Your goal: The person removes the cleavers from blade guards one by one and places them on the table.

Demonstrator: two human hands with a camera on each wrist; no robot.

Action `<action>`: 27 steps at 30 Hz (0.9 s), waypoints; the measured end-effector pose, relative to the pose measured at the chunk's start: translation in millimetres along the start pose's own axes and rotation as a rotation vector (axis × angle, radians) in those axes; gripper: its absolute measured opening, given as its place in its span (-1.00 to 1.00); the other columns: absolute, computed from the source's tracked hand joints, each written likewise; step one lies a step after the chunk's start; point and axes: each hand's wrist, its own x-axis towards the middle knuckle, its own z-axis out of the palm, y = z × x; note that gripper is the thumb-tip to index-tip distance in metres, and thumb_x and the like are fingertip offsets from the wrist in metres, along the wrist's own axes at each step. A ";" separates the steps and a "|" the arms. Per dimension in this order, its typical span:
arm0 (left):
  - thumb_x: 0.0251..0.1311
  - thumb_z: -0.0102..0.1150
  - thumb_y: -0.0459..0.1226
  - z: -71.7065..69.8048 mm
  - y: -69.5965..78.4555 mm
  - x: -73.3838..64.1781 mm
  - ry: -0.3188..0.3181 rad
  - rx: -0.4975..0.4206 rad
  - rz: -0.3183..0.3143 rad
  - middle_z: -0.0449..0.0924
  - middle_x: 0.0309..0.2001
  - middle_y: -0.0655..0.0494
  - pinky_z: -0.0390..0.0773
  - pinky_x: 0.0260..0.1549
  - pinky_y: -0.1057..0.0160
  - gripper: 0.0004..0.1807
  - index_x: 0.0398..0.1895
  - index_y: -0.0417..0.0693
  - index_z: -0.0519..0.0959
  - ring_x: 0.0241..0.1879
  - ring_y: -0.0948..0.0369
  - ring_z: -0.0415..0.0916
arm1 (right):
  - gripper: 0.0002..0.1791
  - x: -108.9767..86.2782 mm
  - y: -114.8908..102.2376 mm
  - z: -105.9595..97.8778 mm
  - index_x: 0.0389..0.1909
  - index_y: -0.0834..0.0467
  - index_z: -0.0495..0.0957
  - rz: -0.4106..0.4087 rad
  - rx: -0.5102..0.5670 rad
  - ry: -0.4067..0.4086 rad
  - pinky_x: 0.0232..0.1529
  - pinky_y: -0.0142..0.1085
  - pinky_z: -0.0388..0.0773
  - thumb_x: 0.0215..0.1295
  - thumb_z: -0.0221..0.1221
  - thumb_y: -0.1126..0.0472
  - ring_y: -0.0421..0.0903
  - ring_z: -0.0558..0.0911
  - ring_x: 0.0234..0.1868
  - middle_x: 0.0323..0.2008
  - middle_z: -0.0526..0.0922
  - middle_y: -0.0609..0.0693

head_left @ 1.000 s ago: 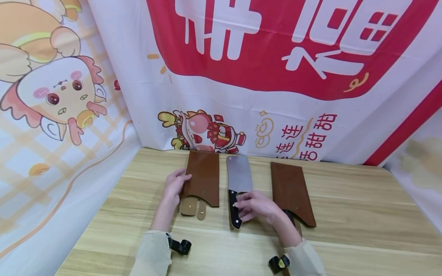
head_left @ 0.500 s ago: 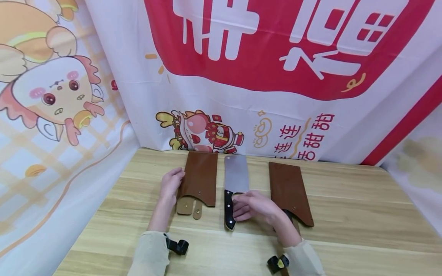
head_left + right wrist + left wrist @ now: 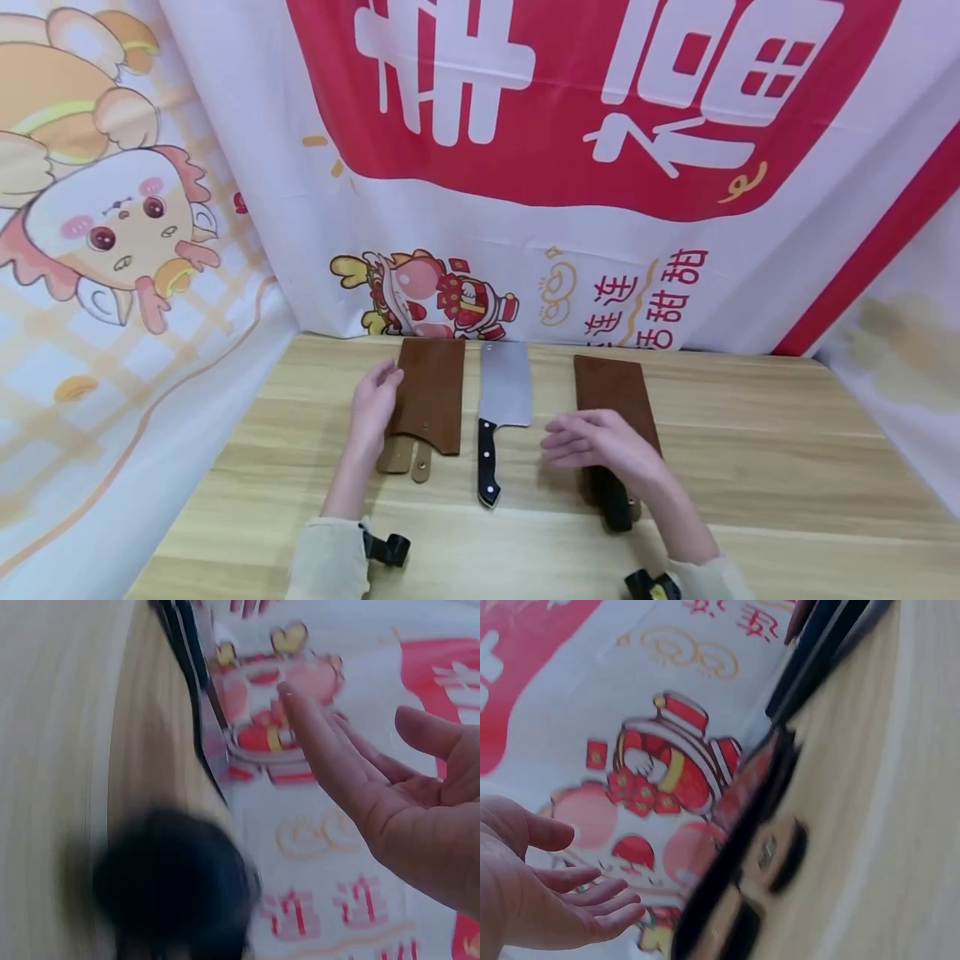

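A cleaver with a black riveted handle and a broad grey blade lies on the table between two brown leather sheaths. My left hand is beside the left edge of the left sheath, whose two tan straps hang below its mouth; in the left wrist view the fingers are loosely spread and hold nothing. Over the lower part of the right sheath hovers my right hand, fingers extended and holding nothing. A black handle sticks out of that right sheath, partly hidden by the hand.
The wooden table ends at the back against a white printed cloth with red lettering. Another patterned cloth hangs along the left side. Small black cameras are strapped at both wrists.
My right hand has let go of the cleaver's handle and moved right and up, over the right sheath. The left hand stays by the left sheath. The view has shifted slightly.
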 end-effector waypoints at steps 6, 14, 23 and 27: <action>0.57 -0.03 -0.24 33.5 15.0 -11.3 -0.054 0.027 0.051 0.38 0.42 -0.27 0.25 0.45 -0.09 -0.49 0.47 -0.30 0.35 0.43 -0.10 0.30 | -0.45 -29.7 8.0 -43.4 0.15 0.53 0.50 0.039 0.026 0.093 0.01 -0.14 0.72 0.63 0.04 0.03 0.10 0.76 -0.03 -0.05 0.73 0.29; 0.55 0.06 -0.20 99.7 35.0 -25.2 -0.160 0.030 0.081 0.53 0.32 -0.15 0.44 0.32 -0.10 -0.56 0.37 -0.20 0.50 0.31 -0.07 0.45 | -0.45 -45.1 19.0 -76.2 0.15 0.56 0.47 0.047 -0.001 0.132 0.00 -0.15 0.72 0.65 -0.01 0.06 0.03 0.76 -0.08 -0.06 0.73 0.27; 0.51 0.08 -0.21 168.4 24.9 -41.9 -0.271 -0.056 0.075 0.57 0.23 -0.22 0.56 0.18 -0.04 -0.53 0.36 -0.28 0.49 0.19 -0.14 0.52 | -0.42 -50.8 14.7 -93.6 0.11 0.57 0.47 0.083 -0.018 0.132 -0.04 -0.12 0.73 0.64 0.03 0.02 0.02 0.77 -0.13 -0.11 0.74 0.25; 0.47 0.11 -0.21 194.3 12.1 -50.2 -0.293 -0.028 0.052 0.59 0.21 -0.19 0.59 0.13 -0.01 -0.51 0.36 -0.28 0.49 0.14 -0.10 0.56 | -0.44 -54.8 20.4 -94.7 0.08 0.58 0.48 0.118 -0.008 0.110 -0.05 -0.09 0.74 0.63 0.04 0.04 0.06 0.77 -0.17 -0.15 0.74 0.27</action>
